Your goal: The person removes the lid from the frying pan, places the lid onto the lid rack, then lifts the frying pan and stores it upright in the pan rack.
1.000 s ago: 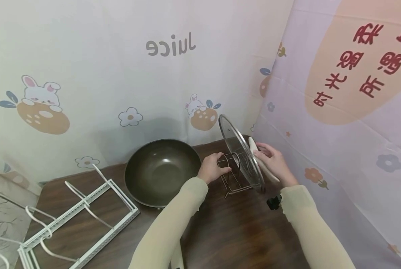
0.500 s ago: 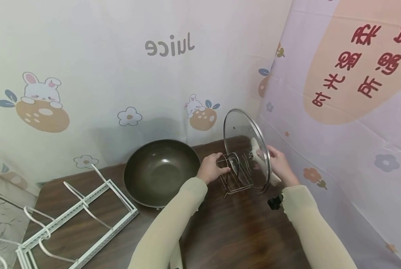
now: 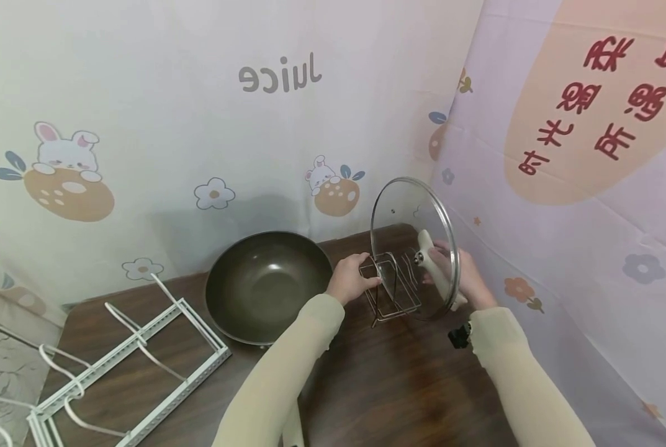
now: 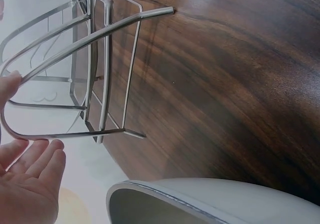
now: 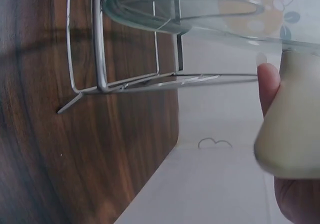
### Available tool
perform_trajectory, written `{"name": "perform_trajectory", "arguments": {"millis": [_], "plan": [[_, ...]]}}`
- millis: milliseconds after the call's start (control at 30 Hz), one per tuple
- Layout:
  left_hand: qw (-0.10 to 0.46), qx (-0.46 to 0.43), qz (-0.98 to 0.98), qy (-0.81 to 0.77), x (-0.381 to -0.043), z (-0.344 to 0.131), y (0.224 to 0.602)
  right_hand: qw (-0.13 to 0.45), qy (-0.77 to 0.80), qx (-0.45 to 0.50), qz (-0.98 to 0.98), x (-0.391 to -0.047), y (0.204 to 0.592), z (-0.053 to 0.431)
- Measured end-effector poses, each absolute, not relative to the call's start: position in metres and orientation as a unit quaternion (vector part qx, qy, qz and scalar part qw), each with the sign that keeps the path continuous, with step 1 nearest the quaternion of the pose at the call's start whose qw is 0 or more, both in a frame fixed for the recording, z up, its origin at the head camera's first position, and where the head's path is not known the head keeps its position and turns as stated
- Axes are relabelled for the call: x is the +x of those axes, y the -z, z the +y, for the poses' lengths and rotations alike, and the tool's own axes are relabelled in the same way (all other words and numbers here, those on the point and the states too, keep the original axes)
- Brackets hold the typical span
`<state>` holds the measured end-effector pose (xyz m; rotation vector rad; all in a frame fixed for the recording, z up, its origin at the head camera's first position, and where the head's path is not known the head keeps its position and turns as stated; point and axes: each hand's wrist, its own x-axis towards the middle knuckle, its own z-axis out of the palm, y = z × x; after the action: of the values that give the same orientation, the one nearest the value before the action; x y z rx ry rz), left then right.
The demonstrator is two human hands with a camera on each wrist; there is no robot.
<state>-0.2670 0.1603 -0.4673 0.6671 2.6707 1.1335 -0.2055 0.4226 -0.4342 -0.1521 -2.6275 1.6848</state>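
Wok (image 4: 250,194) shows pale outside only from left wrist, left grip (image 3: 351,279) holding rack (image 4: 106,64), right grip (image 3: 470,278) clasping lid handle (image 5: 294,121).

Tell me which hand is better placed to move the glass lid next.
Right, I'd say. The right hand grips the cream handle of the glass lid, while the left hand holds the wire rack at its opposite end and seems better suited to steadying it.

Site looked like a home kitchen corner.
Evidence: rabbit-printed cloth (image 3: 159,87) hung behind a wood-grain surface (image 3: 388,385); wok (image 3: 268,288), wire rack (image 4: 107,59) and glass lid (image 3: 420,257) were present.
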Motion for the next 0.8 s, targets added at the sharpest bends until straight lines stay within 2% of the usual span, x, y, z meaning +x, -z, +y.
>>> {"name": "perform_trajectory", "arguments": {"millis": [400,800], "plan": [[0.076,0.223,0.896,-0.376,-0.271,0.159,0.466,-0.014,-0.561,-0.070,-0.824,-0.195,0.410,0.413],[0.083,0.221,0.899,-0.368,-0.275,0.160,0.468,-0.032,-0.568,-0.062,-0.820,-0.197,0.410,0.417]]}}
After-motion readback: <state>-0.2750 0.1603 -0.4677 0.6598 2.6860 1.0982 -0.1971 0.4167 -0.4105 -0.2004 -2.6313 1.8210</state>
